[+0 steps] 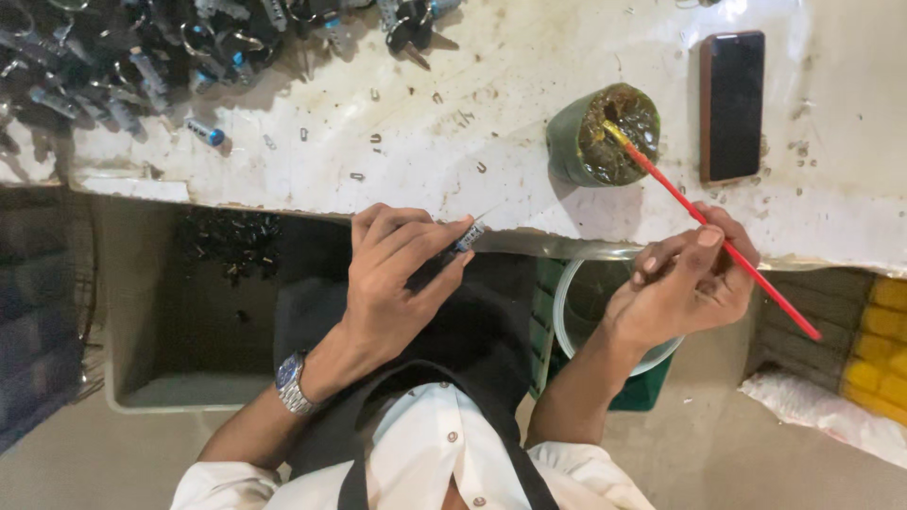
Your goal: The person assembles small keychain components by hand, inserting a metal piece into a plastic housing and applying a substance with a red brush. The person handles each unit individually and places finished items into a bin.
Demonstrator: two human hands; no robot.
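Small dark cylindrical part with a blue band (pixel 465 240), lying at the near edge of the worktop (pixel 453 123), pinched at the fingertips of the left hand (pixel 397 279). Grip there pressed together: fingers curled over the part from above, thumb tucked under, only the tip of the part showing past the fingers. Silver wristwatch (pixel 291 382) on that wrist. Thin red stick (pixel 727 246) in the right hand (pixel 685 283), grip closed on it around mid-length between thumb and fingers, the long end slanting down past the hand towards the lower right. Yellowish tip of the stick dipped into a dark green cup (pixel 567 142) filled with brownish, glossy paste, standing on the worktop just beyond the right hand. Dark phone (pixel 732 106) flat on the worktop just beside the cup, screen off. Worktop white, stained and scuffed, dotted with small metal clips. Heap of similar parts on key rings (pixel 142 57) at the far left. Under the worktop, a round clear plastic tub (pixel 576 283) on a green crate (pixel 652 392) beneath the right hand; a grey tray (pixel 170 378) with small black pieces below the left.
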